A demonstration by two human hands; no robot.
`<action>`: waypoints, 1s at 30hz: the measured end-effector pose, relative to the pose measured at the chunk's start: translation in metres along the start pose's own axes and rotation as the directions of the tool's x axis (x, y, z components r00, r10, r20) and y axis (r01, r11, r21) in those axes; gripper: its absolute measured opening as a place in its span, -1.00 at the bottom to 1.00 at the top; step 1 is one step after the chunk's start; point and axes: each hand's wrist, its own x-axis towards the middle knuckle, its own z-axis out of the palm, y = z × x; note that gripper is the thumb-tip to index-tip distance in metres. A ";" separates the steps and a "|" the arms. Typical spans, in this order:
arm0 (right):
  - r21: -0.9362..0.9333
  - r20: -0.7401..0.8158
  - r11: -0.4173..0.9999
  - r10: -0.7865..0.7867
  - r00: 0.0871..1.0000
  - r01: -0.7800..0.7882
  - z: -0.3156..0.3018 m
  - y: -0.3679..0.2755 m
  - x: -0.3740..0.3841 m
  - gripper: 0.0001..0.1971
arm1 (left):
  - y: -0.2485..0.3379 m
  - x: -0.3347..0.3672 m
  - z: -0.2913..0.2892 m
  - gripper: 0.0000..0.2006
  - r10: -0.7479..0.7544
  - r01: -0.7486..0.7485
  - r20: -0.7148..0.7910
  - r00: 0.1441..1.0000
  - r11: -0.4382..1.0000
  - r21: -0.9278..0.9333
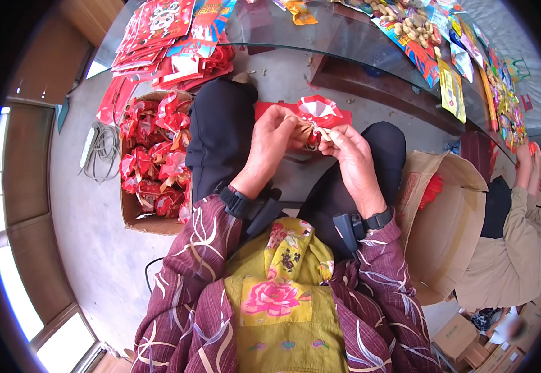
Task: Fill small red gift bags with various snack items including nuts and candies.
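Note:
Between my knees a red and white bag (319,108) has its neck gathered, with the mouth flared out above. Around that neck runs a tan ribbon (313,128). My left hand (272,135) is closed, thumb and fingers pinching the ribbon on the left side of the neck. On the other side my right hand (352,155) pinches an end of the ribbon between thumb and fingertips. The lower part of the bag is mostly hidden behind my fingers. Red material (345,117) shows right behind the bag.
At left, a cardboard box (152,225) holds many tied red bags (159,155). An open carton (444,230) with something red inside stands at right. Ahead, a glass table (270,31) bears flat red bags (152,37), peanuts (410,28) and snack packets. Another person's hands (527,158) reach the table.

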 end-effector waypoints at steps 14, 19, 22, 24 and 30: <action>-0.372 0.046 0.920 -0.117 0.992 0.126 0.004 -0.009 -0.005 -0.86 | 0.050 -0.006 0.004 -0.84 0.526 -0.572 0.289 0.800 0.521 0.633; -0.464 0.076 0.881 -0.068 0.995 0.095 0.009 -0.014 -0.010 -0.88 | 0.055 -0.006 0.015 -0.79 0.403 -0.558 0.404 0.821 0.421 0.715; -0.618 0.106 0.773 -0.100 0.989 0.145 0.009 -0.013 -0.012 -0.93 | 0.057 -0.006 0.021 -0.79 0.278 -0.477 0.391 0.877 0.425 0.769; -0.633 0.105 0.758 -0.118 0.987 0.158 0.010 -0.012 -0.013 -0.91 | 0.055 -0.006 0.020 -0.77 0.316 -0.500 0.401 0.860 0.358 0.789; -0.579 0.043 0.806 -0.121 0.992 0.123 0.000 -0.002 -0.012 -0.93 | 0.050 -0.017 0.018 -0.71 0.465 -0.580 0.382 0.799 0.426 0.695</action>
